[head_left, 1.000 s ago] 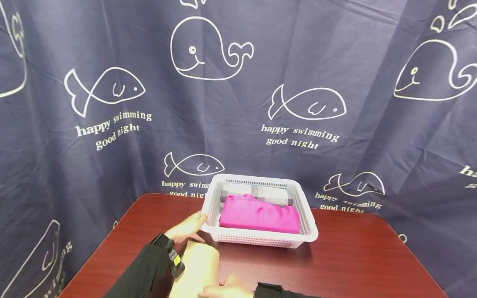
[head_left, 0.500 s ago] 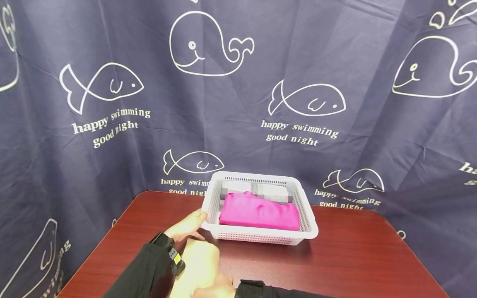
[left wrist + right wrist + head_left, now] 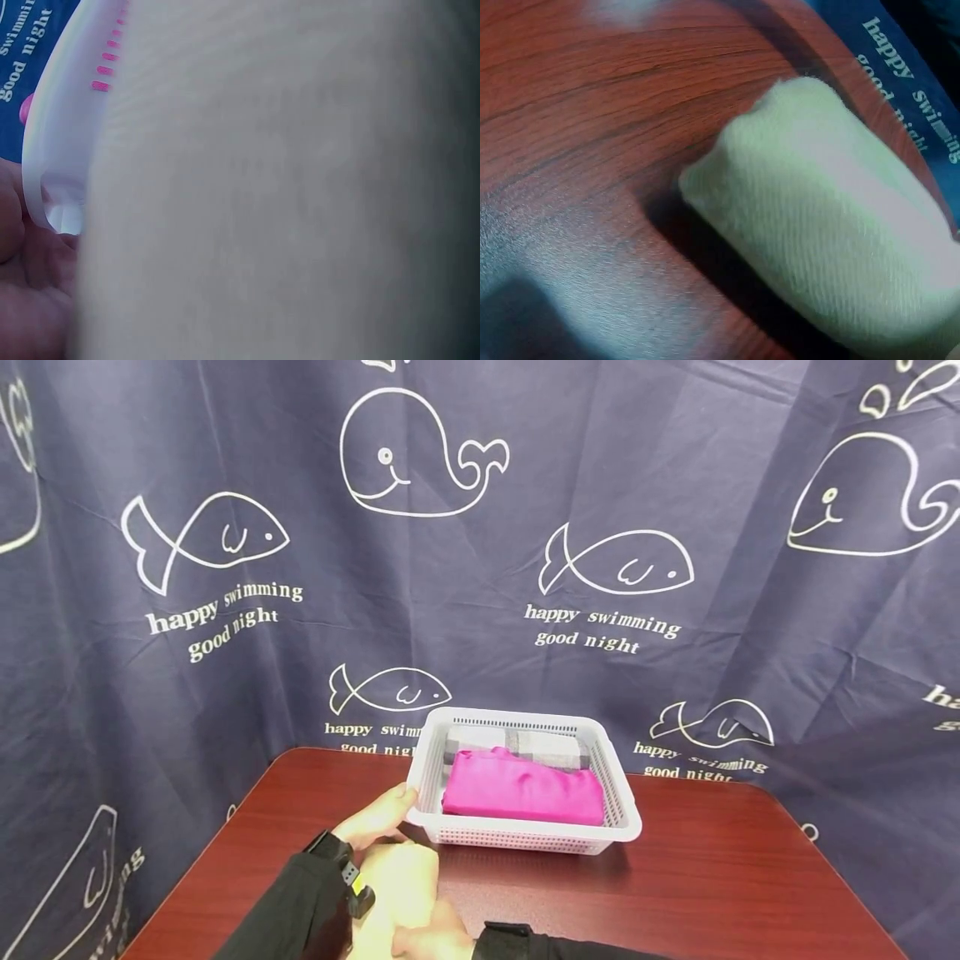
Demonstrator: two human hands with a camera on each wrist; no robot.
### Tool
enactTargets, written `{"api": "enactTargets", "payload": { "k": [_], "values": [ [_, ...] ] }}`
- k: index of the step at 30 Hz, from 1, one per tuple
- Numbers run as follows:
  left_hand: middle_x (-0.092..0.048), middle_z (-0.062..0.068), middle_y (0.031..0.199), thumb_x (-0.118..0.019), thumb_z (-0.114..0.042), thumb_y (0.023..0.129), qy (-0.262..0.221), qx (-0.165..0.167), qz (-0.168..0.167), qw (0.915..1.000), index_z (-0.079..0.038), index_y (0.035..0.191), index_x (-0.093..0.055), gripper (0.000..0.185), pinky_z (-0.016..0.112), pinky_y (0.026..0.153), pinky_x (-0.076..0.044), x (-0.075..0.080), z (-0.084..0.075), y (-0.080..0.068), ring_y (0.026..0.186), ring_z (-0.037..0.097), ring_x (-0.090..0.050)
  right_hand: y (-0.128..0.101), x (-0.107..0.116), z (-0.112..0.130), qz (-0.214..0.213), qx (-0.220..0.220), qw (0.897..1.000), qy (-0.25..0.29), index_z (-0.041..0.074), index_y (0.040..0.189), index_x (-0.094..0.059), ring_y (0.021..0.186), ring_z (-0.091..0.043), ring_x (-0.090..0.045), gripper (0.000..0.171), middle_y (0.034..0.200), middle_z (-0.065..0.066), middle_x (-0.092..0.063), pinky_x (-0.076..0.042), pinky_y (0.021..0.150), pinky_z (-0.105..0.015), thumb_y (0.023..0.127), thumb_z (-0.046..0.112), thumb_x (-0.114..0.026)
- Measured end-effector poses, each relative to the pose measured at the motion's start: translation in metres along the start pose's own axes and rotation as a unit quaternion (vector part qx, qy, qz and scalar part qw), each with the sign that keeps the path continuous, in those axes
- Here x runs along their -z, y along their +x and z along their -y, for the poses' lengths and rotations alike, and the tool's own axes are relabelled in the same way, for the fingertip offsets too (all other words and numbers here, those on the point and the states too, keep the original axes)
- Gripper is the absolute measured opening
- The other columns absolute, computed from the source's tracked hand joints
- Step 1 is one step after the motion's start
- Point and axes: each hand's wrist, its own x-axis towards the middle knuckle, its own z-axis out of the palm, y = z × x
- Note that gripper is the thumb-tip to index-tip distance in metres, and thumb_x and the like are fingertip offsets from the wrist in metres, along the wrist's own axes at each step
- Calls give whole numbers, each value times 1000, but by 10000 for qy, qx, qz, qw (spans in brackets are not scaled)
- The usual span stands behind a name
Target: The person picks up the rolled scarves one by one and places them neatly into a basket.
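Observation:
A white plastic basket [image 3: 525,837] stands at the back of the table, with a folded bright pink cloth [image 3: 525,789] inside it. My left hand [image 3: 378,817] grips the basket's front left corner, thumb over the rim. Low in the head view, my right hand [image 3: 438,935] holds a pale yellow folded knit cloth [image 3: 397,881] by its right side, with the thumb lying over it. The cloth overlaps my left wrist area. Its fine ribs show in the right wrist view, and its blurred surface fills most of the left wrist view. The right fingers beneath it are hidden.
Behind the pink cloth in the basket lies a grey and white checked cloth [image 3: 551,750]. A reddish-brown wooden table [image 3: 712,877] carries everything. A dark blue curtain [image 3: 480,610] with white fish and whale prints hangs close behind the table.
My right hand has moved left onto the yellow knit cloth, and the cloth's front part has shifted and now bulges. My left hand keeps its grip on the basket corner.

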Motion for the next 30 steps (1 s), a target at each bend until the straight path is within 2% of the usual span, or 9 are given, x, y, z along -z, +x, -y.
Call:
{"api": "enactTargets", "payload": {
  "k": [4,8,16,19,22,27,30],
  "values": [
    [-38,34,131,-28,-21,106,4,1,59,10000,11,141,-21,48,60,77,-49,-1,2,0,117,43,-43,0,6,-5,200,-230,9995,4,8,63,-60,57,-10,-44,8,60,5,-51,-40,54,-22,56,9,-63],
    [-39,35,130,-28,-20,106,27,-11,70,10000,12,141,-21,48,59,78,-49,0,2,0,115,44,-46,0,14,-7,499,-458,9975,-191,13,61,-56,59,-10,-43,9,61,5,-49,-37,55,-22,57,16,-64],
    [-40,36,128,-26,-19,106,75,-44,56,9999,14,140,-20,48,59,77,-50,0,0,0,113,44,-48,1,29,-8,832,-473,9946,-394,17,60,-54,58,-8,-43,11,60,6,-48,-36,54,-18,58,19,-64],
    [-41,34,126,-26,-19,106,68,2,-52,10000,14,139,-21,48,59,77,-50,-1,0,0,114,44,-47,2,34,-12,1010,-533,9934,-128,16,63,-53,59,-7,-44,9,61,6,-49,-36,55,-17,60,15,-62],
    [-43,32,124,-27,-19,106,68,23,-135,9999,14,139,-23,47,58,75,-51,0,1,1,113,43,-47,4,40,-18,1333,-588,9886,377,14,68,-55,61,-6,-48,9,64,5,-53,-40,57,-16,61,10,-58],
    [-47,30,122,-27,-18,106,84,62,-220,9997,11,138,-28,43,57,72,-52,-2,0,2,109,38,-51,7,60,-22,2069,-758,9660,1355,9,81,-59,72,-9,-57,21,75,0,-62,-50,69,-21,61,7,-54],
    [-50,28,120,-27,-18,105,123,104,-226,9996,10,138,-29,43,56,71,-51,-3,-1,1,105,36,-53,6,75,-21,2327,-831,9546,1662,8,89,-60,77,-12,-60,28,81,-2,-64,-51,74,-25,61,6,-54]
  ]
}}
